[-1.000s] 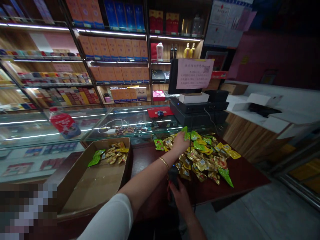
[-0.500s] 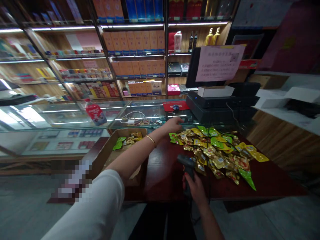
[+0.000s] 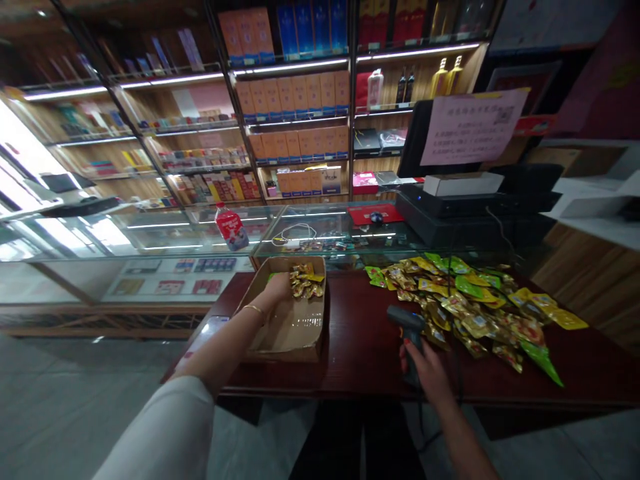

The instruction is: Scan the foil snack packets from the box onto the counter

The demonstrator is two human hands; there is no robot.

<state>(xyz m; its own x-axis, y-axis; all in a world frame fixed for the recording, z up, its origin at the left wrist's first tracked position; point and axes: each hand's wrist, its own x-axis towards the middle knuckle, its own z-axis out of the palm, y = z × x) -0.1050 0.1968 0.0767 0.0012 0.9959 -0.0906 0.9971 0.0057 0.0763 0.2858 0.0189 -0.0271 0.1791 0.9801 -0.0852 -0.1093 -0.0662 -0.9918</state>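
My left hand [image 3: 279,288] reaches down into an open cardboard box [image 3: 321,327] on the left part of the dark red table. A sliver of green packet [image 3: 271,276] shows behind it. The fingers are hidden, so their grip does not show. Right beside that hand, inside the box, lie gold snack packets [image 3: 306,281]. My right hand [image 3: 425,367] is wrapped round the handle of a black barcode scanner [image 3: 407,319], its head pointing up and left. Next to the scanner spreads a heap of gold, yellow and green snack packets [image 3: 475,313].
A glass display counter [image 3: 200,230] runs behind the table, with a red-labelled bottle [image 3: 231,227] on it. A monitor with a pink paper sheet [image 3: 470,127] and a dark cash drawer [image 3: 450,223] stand at back right. The scanner's cable hangs past the table's front edge.
My left hand has moved from the near left edge of the packet heap leftward into the cardboard box. My right hand still holds the scanner. The view has turned a little left.
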